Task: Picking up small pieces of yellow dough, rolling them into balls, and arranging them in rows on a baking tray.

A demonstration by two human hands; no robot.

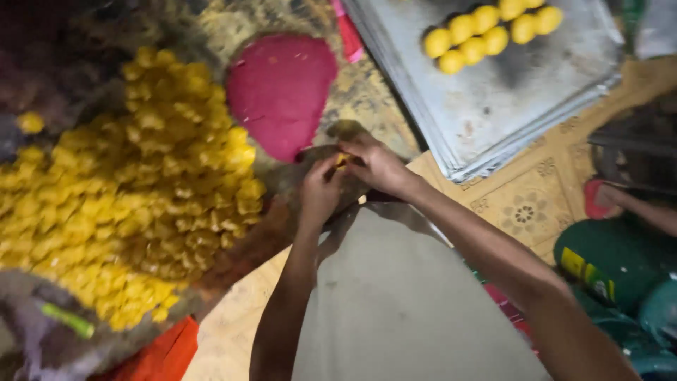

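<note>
Head view, looking down: I see both hands meet over the near edge of the work area, just below the red mound (280, 92). The left hand (321, 190) and the right hand (377, 164) are closed together on one small yellow piece (342, 159) — fingertips of each pinch it from opposite sides, which reads to me as pressing or shaping it. Only a sliver of the piece shows between the fingers; its form cannot be told.

To the left lies the yellow heap (134, 183), a large loose pile of similar small lumps, close enough that either hand can draw from it without a long reach. The tray (493, 106), a grey metal sheet, sits up and to the right, well apart from the heap. On its far part stand the yellow balls (486, 32) in two tidy rows, touching one another — grouped there, I judge, to keep finished, rounded pieces clear of the loose pile.

A grey cloth (395, 303) covers the lap below the forearms. At the right edge, another person's arm (645, 210) is partly in view.
</note>
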